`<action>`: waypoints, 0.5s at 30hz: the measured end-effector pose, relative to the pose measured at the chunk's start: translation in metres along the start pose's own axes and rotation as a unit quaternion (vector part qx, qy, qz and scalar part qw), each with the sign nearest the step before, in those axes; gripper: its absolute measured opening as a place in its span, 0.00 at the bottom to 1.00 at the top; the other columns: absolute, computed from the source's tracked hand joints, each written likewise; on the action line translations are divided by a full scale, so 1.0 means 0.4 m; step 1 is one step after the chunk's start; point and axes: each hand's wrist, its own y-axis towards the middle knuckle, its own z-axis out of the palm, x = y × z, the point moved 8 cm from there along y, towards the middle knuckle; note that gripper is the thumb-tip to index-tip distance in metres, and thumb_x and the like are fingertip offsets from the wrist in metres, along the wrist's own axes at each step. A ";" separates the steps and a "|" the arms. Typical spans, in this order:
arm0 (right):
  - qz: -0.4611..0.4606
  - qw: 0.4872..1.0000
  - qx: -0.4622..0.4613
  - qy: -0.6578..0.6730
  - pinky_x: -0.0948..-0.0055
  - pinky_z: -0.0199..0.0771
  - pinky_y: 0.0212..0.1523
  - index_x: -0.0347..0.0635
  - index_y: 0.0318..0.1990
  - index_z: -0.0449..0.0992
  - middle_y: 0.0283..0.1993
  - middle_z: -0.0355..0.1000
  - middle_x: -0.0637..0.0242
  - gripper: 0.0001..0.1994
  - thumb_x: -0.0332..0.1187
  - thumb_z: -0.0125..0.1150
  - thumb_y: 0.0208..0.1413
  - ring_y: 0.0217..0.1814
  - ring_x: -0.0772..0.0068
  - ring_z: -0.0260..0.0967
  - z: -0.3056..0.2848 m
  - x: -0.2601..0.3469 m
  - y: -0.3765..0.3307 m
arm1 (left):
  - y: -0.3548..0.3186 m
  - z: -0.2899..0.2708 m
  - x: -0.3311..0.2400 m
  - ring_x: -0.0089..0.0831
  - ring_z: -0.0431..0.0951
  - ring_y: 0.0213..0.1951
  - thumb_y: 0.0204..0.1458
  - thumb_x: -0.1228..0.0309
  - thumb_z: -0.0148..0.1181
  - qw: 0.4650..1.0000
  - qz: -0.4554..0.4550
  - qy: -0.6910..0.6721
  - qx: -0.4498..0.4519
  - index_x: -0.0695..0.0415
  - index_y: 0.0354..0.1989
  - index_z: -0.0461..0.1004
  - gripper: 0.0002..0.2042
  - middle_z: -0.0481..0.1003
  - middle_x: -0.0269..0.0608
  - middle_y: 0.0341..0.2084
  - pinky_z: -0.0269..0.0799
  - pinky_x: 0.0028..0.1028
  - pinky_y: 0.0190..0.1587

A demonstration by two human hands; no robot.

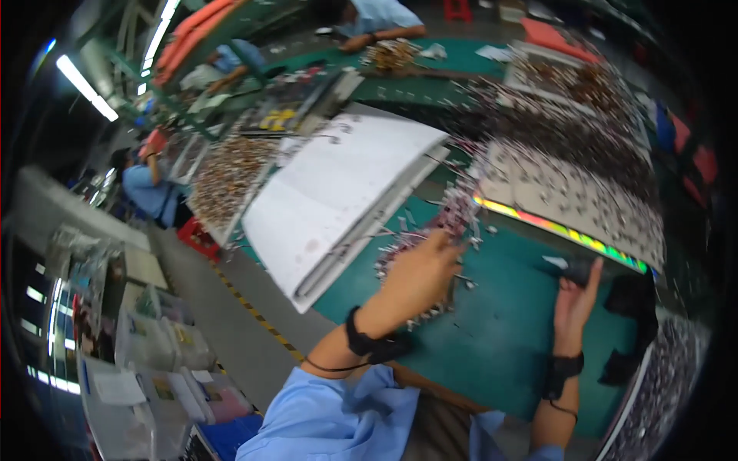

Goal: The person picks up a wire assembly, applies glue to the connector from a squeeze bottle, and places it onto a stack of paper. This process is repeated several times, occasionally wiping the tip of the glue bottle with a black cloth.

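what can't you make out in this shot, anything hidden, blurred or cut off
- Head view: the left hand covers part of the pile of small wired parts, so its grip on them cannot be told.
- The dark thing at the right hand is motion-blurred; its kind is unclear.
- The parts on the white boards are too small and smeared to identify.
- The tray at lower right is cut off by the dark fisheye rim.

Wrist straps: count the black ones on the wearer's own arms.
2. One wrist strap on the left wrist, beside the blue sleeve; one on the right wrist, above the green table. None hidden, apparently.
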 end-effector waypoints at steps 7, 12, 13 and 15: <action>0.025 0.999 -0.039 -0.018 0.82 0.51 0.20 0.49 0.30 0.67 0.24 0.64 0.74 0.10 0.44 0.51 0.56 0.19 0.85 0.52 -0.001 -0.017 0.017 | -0.013 0.145 -0.005 0.38 0.73 0.32 0.41 0.75 0.57 0.993 0.053 0.007 0.109 0.58 0.34 0.72 0.10 0.68 0.40 0.32 0.71 0.31 0.29; 0.000 1.000 -0.016 0.013 0.83 0.50 0.19 0.49 0.29 0.65 0.23 0.61 0.75 0.11 0.44 0.51 0.56 0.19 0.85 0.51 -0.056 -0.005 0.033 | -0.035 0.338 0.013 0.37 0.74 0.30 0.39 0.75 0.51 0.949 0.064 0.222 0.214 0.63 0.26 0.70 0.06 0.68 0.48 0.29 0.71 0.31 0.27; 0.007 1.000 0.001 0.008 0.83 0.50 0.19 0.48 0.29 0.65 0.24 0.61 0.75 0.11 0.44 0.51 0.56 0.19 0.85 0.51 -0.068 0.000 0.033 | -0.034 0.344 0.017 0.38 0.74 0.28 0.39 0.75 0.51 0.947 0.044 0.224 0.224 0.64 0.26 0.69 0.06 0.67 0.49 0.29 0.71 0.32 0.26; 0.017 0.999 0.028 0.012 0.83 0.50 0.19 0.48 0.29 0.65 0.24 0.61 0.75 0.12 0.44 0.51 0.56 0.20 0.85 0.51 -0.049 -0.004 0.025 | -0.030 0.319 0.015 0.38 0.74 0.28 0.39 0.75 0.51 0.951 0.055 0.214 0.218 0.64 0.26 0.69 0.06 0.67 0.49 0.29 0.71 0.32 0.26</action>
